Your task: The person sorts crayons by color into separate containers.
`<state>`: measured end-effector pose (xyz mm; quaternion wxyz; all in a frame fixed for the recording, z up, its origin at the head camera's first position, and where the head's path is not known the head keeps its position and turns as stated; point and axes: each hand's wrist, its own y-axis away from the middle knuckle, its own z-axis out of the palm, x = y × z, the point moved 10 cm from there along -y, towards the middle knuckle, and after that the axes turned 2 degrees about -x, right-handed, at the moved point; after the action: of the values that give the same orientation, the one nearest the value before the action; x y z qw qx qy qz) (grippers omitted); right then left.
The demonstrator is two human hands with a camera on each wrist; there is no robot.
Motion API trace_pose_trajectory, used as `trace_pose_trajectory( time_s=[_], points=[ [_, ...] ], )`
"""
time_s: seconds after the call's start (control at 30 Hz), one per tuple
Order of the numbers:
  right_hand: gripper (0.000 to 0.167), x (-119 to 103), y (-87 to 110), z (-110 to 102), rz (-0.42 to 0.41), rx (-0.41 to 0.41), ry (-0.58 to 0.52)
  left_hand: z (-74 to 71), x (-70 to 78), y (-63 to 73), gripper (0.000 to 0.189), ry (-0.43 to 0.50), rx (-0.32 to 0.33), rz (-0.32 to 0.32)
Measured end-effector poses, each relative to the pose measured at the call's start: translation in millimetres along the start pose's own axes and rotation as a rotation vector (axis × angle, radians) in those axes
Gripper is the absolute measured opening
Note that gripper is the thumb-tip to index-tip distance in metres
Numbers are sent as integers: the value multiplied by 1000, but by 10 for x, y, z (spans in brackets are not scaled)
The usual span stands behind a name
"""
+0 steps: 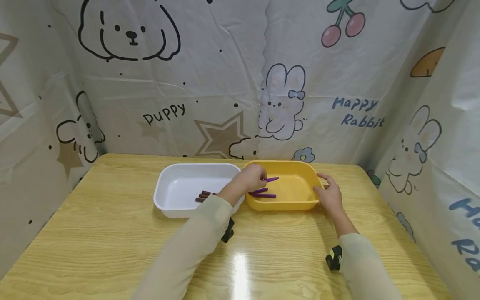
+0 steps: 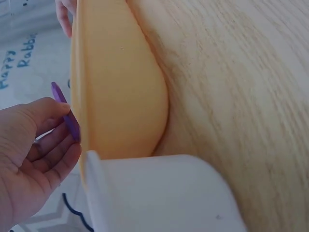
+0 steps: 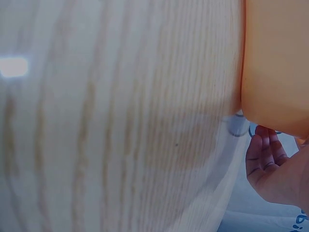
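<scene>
My left hand (image 1: 250, 177) pinches a purple crayon (image 2: 66, 111) between thumb and fingers, over the left end of the yellow tray (image 1: 286, 206). Two more purple crayons (image 1: 265, 195) lie inside that tray, below the hand. At the tray's right end my right hand (image 1: 331, 195) grips the rim, its thumb over the edge and its fingers outside, seen partly in the right wrist view. Several dark brown crayons (image 1: 203, 196) rest in the white tray (image 1: 174, 211), partly hidden by my left forearm.
Both trays stand side by side near the back of the wooden table (image 1: 105, 233), their neighbouring ends close together. A printed cloth (image 1: 210, 91) hangs behind and along both sides. A black wrist device (image 1: 333, 258) sits below the right sleeve.
</scene>
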<state>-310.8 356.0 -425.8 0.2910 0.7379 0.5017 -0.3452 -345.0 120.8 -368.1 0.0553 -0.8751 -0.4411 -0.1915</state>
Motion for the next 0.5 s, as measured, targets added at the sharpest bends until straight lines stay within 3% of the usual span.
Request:
trace_pose_trajectory(
  time_s=[0.27,0.5],
  points=[
    [51,-17,-8,-11,-6,13,12,93,-178,-60,17,18,13,-99],
    [51,2,-15,-12,-14,12,12,139,-196,-54,18,18,16,-108]
  ],
)
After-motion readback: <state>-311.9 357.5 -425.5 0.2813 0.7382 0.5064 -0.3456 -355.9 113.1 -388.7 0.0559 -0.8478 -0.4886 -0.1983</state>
